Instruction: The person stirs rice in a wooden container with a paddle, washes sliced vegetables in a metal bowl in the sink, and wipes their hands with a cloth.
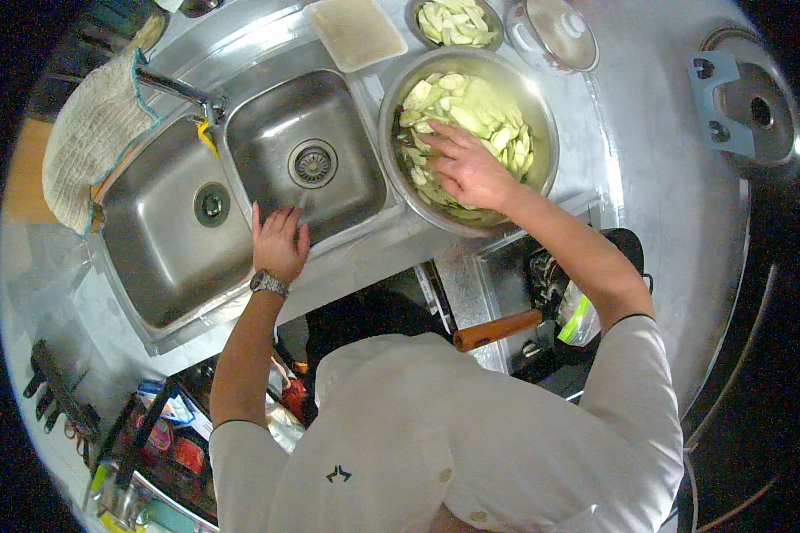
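My right hand [468, 170] is over a large stainless-steel bowl [551, 143], fingers spread and pointing down at the slices. Pale green vegetable slices [467, 116] fill much of this bowl; some appear to lie in water. Whether the fingertips touch them is hard to see. At the near edge of the double sink, by the divider, my left hand [280, 241] rests with fingers slightly apart and nothing in it. It wears a metal wristwatch [270, 283]. Two steel basins, the right basin [267, 133] and the left basin [167, 246], have strainers in their drains.
Behind the large bowl stand a smaller bowl of slices [455, 23], a lidded pot [560, 33] and a translucent tray [357, 33]. A faucet [180, 90] reaches over the divider, near a hanging cloth [93, 140]. A wooden handle [499, 330] juts out near my right side.
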`<state>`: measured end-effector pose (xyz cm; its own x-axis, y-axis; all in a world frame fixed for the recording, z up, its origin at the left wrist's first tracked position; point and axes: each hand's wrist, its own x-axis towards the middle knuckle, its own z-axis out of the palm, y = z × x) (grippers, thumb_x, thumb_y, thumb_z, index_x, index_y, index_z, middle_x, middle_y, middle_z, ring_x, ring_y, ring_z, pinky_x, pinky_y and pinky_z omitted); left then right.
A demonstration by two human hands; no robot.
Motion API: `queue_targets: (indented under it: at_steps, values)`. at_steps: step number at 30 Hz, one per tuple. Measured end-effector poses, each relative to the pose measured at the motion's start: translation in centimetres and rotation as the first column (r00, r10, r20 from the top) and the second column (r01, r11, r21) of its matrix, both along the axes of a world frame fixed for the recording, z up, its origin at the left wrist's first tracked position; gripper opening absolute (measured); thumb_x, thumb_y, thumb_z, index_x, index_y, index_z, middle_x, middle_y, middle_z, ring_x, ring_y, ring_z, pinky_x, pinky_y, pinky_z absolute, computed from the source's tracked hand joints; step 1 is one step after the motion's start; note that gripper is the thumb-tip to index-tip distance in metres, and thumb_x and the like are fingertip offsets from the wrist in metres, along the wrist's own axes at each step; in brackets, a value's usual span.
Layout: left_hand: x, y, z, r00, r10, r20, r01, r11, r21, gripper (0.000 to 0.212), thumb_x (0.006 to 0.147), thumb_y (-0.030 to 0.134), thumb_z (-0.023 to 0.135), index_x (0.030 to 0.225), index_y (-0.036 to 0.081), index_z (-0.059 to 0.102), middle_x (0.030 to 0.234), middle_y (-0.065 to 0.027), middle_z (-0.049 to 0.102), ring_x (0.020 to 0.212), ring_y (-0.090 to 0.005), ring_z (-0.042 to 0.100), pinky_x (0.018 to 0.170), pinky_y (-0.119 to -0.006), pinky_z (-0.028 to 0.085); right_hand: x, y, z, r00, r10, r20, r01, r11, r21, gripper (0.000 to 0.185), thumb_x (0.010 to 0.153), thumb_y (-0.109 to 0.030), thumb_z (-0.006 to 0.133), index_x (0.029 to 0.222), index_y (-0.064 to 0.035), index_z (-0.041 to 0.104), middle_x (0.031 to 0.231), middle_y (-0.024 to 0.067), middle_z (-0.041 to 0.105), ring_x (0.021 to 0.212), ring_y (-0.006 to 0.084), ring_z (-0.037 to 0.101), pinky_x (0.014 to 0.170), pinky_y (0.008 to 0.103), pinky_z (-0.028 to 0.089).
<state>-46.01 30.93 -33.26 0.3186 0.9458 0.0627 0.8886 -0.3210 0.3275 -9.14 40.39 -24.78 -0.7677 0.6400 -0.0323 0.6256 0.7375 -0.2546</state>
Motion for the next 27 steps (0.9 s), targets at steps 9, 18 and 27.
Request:
queue_targets:
  at_steps: [9,18,27]
  values:
    - [-0.2,0.0,-0.4,0.999,-0.02,-0.026,0.021,0.999,0.025,0.027,0.086,0.02,0.056,0.107,0.005,0.064,0.109,-0.0128,0.065,0.106,-0.0279,0.06,0.114,-0.055,0.02,-0.3,-0.3,1.1,0.958,0.221,0.184,-0.219,0.975,-0.031,0.021,0.07,-0.013,0.066,0.09,-0.005,0.068,0.133,0.0087,0.052,0.137,0.0294,0.033,0.114,0.0448,0.028]
    - [-0.1,-0.2,-0.6,0.999,-0.023,-0.031,0.023,1.0,0.009,0.027,0.085,0.02,0.056,0.107,0.006,0.064,0.111,-0.0121,0.065,0.106,-0.0273,0.06,0.114,-0.056,0.018,-1.1,-0.1,0.9,0.982,-0.021,-0.189,0.01,0.998,-0.059,0.044,0.069,-0.018,0.071,0.112,-0.0073,0.065,0.137,0.0115,0.047,0.139,0.0321,0.029,0.114,0.0476,0.026]
    - [-0.2,-0.2,-0.5,0.999,-0.014,-0.042,0.011,0.998,-0.055,0.027,0.086,0.02,0.056,0.107,0.005,0.065,0.11,-0.0121,0.065,0.107,-0.0276,0.059,0.115,-0.053,0.017,2.2,-0.2,2.8,0.991,0.133,-0.012,-0.134,0.982,-0.132,0.046,0.069,-0.022,0.072,0.114,-0.0153,0.066,0.146,0.0106,0.039,0.141,0.0322,0.025,0.114,0.05,0.025]
